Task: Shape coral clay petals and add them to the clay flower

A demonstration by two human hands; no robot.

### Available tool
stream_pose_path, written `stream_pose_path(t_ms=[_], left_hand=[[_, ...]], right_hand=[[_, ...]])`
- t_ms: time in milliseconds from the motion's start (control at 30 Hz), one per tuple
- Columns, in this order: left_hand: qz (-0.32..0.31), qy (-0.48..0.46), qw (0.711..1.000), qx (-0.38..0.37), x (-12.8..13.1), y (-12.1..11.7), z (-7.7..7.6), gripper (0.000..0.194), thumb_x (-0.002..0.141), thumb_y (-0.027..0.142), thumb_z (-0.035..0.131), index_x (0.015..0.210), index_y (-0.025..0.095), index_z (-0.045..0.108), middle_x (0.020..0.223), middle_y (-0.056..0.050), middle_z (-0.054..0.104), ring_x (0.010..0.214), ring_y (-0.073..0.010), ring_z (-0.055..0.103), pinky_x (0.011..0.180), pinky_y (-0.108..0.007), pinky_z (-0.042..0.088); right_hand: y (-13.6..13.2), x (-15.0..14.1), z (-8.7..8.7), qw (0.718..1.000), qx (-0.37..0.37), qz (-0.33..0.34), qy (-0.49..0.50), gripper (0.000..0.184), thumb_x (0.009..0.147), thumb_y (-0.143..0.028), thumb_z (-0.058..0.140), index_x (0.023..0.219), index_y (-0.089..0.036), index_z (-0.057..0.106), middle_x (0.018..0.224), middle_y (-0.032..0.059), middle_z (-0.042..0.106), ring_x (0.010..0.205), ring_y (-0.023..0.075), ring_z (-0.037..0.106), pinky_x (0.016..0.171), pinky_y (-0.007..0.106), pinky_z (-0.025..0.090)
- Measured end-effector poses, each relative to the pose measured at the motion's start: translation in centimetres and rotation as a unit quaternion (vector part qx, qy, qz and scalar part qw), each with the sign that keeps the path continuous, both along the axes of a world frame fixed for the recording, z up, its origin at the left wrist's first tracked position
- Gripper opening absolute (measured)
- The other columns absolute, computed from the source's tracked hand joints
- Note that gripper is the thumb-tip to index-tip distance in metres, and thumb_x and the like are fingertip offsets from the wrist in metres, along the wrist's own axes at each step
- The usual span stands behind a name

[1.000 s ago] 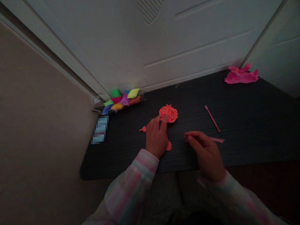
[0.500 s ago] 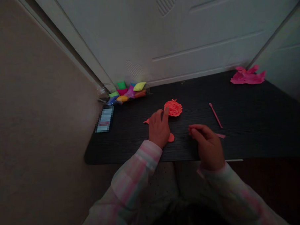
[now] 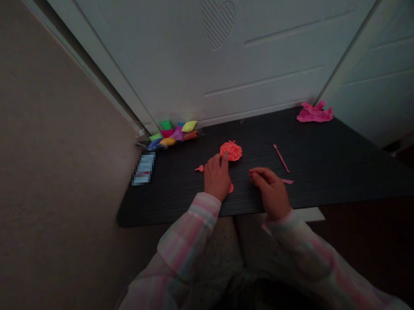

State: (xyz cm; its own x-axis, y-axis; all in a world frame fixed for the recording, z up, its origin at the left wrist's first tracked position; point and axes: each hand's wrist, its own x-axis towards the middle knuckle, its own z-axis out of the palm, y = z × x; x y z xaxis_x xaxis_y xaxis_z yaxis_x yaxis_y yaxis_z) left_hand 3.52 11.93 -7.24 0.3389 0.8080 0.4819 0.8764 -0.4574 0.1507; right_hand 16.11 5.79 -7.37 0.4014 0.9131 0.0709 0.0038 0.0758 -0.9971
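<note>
A round orange clay piece [image 3: 235,153] with a rough, shredded-looking top lies on the dark table. My left hand [image 3: 217,176] rests just in front of it, index finger stretched onto its near left edge and the other fingers slightly bent. Partly hidden by that hand's wrist side is a flat orange clay piece [image 3: 231,188]. A small pointed orange bit [image 3: 200,169] lies to its left. My right hand [image 3: 269,189] hovers over the table, thumb and fingers pinched together. What sits in the pinch is too small to make out.
A thin pink modelling tool [image 3: 281,158] and a pink strip [image 3: 288,181] lie near my right hand. Crumpled pink material [image 3: 315,113] sits at the back right. Colourful clay packets [image 3: 173,134] and a pixelated flat object [image 3: 144,168] occupy the left of the black table [image 3: 331,168].
The view has shifted, so the table's things appear further left. My left hand still touches the round clay. My right hand stays pinched, slightly nearer to it.
</note>
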Motion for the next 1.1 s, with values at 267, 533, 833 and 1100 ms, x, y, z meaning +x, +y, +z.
stream_pose_path(t_ms=[267, 533, 833, 1100], left_hand=[[-0.001, 0.077, 0.997, -0.020, 0.2, 0.0, -0.2, 0.045, 0.082, 0.014, 0.037, 0.127, 0.018, 0.037, 0.111, -0.013, 0.049, 0.094, -0.0251, 0.046, 0.079, -0.038, 0.037], [0.041, 0.069, 0.996, -0.030, 0.3, -0.1, -0.1, 0.045, 0.081, 0.017, 0.041, 0.126, 0.019, 0.037, 0.108, -0.012, 0.050, 0.092, -0.0262, 0.047, 0.078, -0.040, 0.038], [0.075, -0.002, 0.997, -0.031, -0.3, 0.2, 0.3, 0.040, 0.083, 0.020, 0.040, 0.122, 0.012, 0.039, 0.105, -0.014, 0.051, 0.093, -0.0234, 0.048, 0.082, -0.038, 0.038], [0.079, -0.009, 0.996, -0.043, -0.6, 0.3, 0.1, 0.041, 0.081, 0.011, 0.037, 0.121, 0.010, 0.041, 0.105, -0.015, 0.050, 0.092, -0.0239, 0.047, 0.082, -0.039, 0.039]], right_hand=[[-0.1, 0.0, 0.1, 1.000, -0.003, 0.004, 0.000, 0.014, 0.070, -0.030, 0.054, 0.077, -0.019, 0.060, 0.074, 0.0014, 0.062, 0.071, 0.0157, 0.056, 0.067, 0.031, 0.042], [-0.1, 0.0, 0.2, 1.000, -0.006, 0.004, 0.004, 0.014, 0.070, -0.030, 0.054, 0.077, -0.019, 0.060, 0.075, 0.0015, 0.062, 0.072, 0.0158, 0.056, 0.068, 0.031, 0.042], [-0.1, 0.0, 0.2, 1.000, 0.001, 0.005, 0.011, 0.015, 0.070, -0.031, 0.054, 0.076, -0.019, 0.060, 0.073, 0.0013, 0.062, 0.072, 0.0164, 0.056, 0.067, 0.031, 0.043], [-0.1, -0.1, 0.4, 1.000, -0.003, 0.004, 0.021, 0.014, 0.069, -0.030, 0.055, 0.076, -0.019, 0.060, 0.073, 0.0011, 0.061, 0.073, 0.0162, 0.056, 0.069, 0.031, 0.043]])
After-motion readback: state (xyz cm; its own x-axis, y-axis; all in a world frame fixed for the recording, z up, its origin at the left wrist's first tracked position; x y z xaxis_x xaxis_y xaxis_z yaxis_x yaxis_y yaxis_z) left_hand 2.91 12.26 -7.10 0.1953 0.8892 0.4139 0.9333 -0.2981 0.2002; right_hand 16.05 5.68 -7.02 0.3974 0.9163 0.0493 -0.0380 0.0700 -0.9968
